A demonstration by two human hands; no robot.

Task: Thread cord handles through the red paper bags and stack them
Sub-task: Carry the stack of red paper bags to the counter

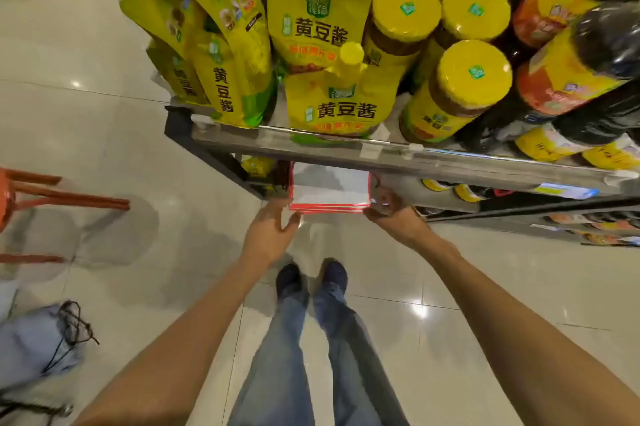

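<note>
A shop aisle with a shiny pale floor (104, 134) and a grey shelf (311, 145) full of yellow sauce packs (318, 23) and yellow-lidded jars (471, 79); the person stands close to it, feet below. The bags (329, 188), red at the edges and white on the side that shows, sit in a flat pile on the lower shelf, partly under the top one, with the near edge sticking out. The left hand (268, 235) is at the pile's left corner, fingers loose and spread, thumb near the edge, not clearly holding; the right hand (388, 209) is at the right corner with fingers curled by the edge, but a real hold cannot be told. The step looks like taking or squaring the pile; both hands should take one side each, keep it level and move slowly, so no bag slips or bends. A dark cord (74, 325) lies on a blue bundle (34, 342), well apart at the left.
</note>
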